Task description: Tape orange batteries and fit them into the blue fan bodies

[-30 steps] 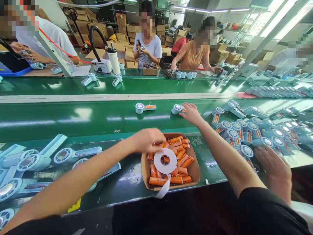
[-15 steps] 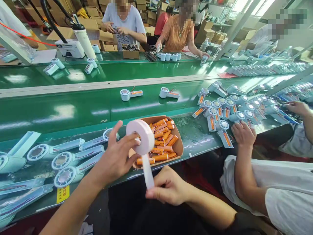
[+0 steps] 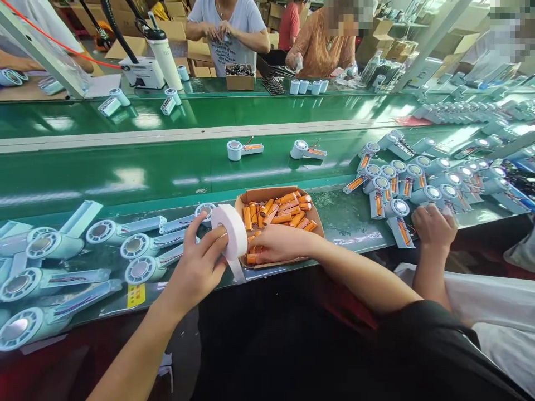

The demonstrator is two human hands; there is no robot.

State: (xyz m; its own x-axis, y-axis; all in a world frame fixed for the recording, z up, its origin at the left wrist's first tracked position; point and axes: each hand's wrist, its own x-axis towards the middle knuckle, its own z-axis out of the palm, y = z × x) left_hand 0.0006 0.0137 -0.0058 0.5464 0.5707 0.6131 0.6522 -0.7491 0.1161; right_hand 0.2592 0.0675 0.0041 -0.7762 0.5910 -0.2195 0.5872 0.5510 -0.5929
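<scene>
My left hand (image 3: 199,267) is closed on a roll of white tape (image 3: 234,231), with fingers through its core. A loose strip of the tape hangs from the bottom of the roll. In a cardboard box (image 3: 320,234) at the bench's near edge lie many orange cylindrical batteries (image 3: 288,209). My right hand (image 3: 282,243) reaches into the front left of this box, fingers bent around an orange battery (image 3: 253,258); its fingertips are partly hidden among the cells.
Left of the box, pale blue fan-like housings (image 3: 140,245) lie on the bench, beside a yellow label (image 3: 136,296). More housings with orange batteries (image 3: 397,209) crowd the right, near a co-worker's hand (image 3: 434,228). Two housings (image 3: 234,150) rest on the green belt (image 3: 167,167). People work opposite.
My right hand has let go of the tape strip and moved up into the battery box. My left hand has shifted slightly left with the roll. The view has shifted too.
</scene>
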